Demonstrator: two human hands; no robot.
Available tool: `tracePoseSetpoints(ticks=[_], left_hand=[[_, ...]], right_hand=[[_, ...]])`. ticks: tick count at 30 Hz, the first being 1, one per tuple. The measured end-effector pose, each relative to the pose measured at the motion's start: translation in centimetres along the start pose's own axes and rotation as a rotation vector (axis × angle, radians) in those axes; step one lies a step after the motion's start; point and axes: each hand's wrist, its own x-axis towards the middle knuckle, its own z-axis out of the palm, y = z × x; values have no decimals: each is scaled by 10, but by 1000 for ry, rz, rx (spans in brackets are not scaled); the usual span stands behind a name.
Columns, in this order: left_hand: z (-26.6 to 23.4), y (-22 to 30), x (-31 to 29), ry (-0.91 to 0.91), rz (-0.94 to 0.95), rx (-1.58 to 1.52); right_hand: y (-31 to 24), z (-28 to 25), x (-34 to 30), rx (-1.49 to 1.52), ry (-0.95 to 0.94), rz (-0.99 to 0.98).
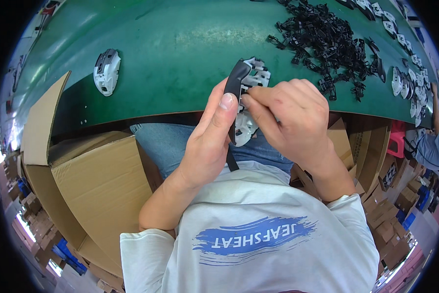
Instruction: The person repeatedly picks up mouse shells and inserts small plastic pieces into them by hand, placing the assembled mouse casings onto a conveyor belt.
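Note:
In front of my body, above my lap at the table's near edge, I hold a curved black-and-white plastic shell (pixel 236 80) on end. My left hand (pixel 207 139) grips it from the left, with the thumb across its smooth black side. Its white, ribbed inner side faces right. My right hand (pixel 297 112) has thumb and forefinger pinched together against the middle of that inner side. Whatever the fingertips hold there is hidden. A similar white-and-grey shell (pixel 107 72) lies by itself on the table to the left.
The green table (pixel 170 63) spans the far side. A heap of small black plastic clips (pixel 322 39) lies at the right, with rows of white shells (pixel 409 88) beyond. Open cardboard boxes (pixel 102 180) stand at my left, more at right. A co-worker (pixel 432 141) sits far right near a pink stool (pixel 396 139).

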Motion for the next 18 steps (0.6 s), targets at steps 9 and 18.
tracePoseSetpoints(ticks=[9,18], left_hand=[[1,-5,5,-11,-8,-235],[1,-10,0,-42,10,-19]], right_hand=[[15,-13,-6,156,-79,-45],[14,-5,-12,572,-54,434]])
